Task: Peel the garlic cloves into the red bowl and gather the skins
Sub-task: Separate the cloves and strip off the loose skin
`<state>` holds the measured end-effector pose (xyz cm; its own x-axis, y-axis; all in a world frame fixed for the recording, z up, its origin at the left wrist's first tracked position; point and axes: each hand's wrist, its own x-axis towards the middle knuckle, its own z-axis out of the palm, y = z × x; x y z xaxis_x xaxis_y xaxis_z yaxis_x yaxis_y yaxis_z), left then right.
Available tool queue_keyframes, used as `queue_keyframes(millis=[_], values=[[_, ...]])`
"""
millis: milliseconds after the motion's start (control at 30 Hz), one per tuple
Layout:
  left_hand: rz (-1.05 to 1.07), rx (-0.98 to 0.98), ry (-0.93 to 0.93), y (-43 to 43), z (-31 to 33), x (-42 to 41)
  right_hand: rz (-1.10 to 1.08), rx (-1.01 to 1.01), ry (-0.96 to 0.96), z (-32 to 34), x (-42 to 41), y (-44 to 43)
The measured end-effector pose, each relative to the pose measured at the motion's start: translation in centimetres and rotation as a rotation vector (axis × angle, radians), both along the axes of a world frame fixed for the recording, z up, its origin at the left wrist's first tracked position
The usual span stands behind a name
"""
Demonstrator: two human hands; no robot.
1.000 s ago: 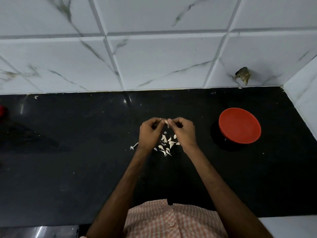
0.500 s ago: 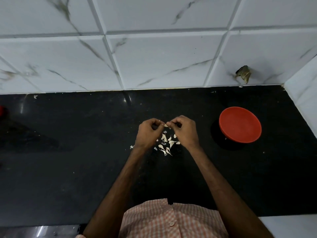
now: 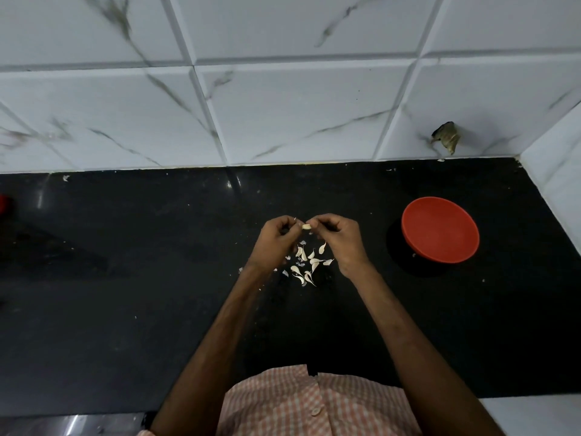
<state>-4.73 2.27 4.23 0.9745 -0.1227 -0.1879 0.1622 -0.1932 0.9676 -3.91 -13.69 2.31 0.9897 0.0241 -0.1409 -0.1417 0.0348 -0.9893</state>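
Left hand (image 3: 276,240): fingers curled, fingertips pinching one end of a garlic clove (image 3: 306,227).
Garlic clove: small and pale, held between the fingertips of both hands, raised off the black counter (image 3: 125,294).
Pale pieces (image 3: 306,262): scattered on the counter just below the gap between the hands; cloves or skins, cannot tell.
Right hand (image 3: 338,239): fingers curled, pinching the clove's other end, knuckles facing the left hand.
Red bowl (image 3: 440,229): upright on the counter, well to the right of the right hand.
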Motion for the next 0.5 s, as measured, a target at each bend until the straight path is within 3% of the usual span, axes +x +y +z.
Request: queue_keyframes(millis=[100, 167, 300, 500], values=[[0.011, -0.052, 0.006, -0.2, 0.2, 0.0, -0.024, 0.284, 0.165, 0.2, -0.4, 0.6], [0.021, -0.061, 0.007, -0.3, 0.3, 0.0, -0.042, 0.367, 0.220, 0.2, -0.4, 0.9], [0.054, -0.070, -0.003, -0.5, 0.5, 0.1, -0.069, 0.415, 0.213, 0.4, -0.4, 1.4], [0.178, -0.052, -0.100, -0.5, 0.6, -0.3, -0.167, 0.329, 0.097, 0.3, -0.3, 1.6]])
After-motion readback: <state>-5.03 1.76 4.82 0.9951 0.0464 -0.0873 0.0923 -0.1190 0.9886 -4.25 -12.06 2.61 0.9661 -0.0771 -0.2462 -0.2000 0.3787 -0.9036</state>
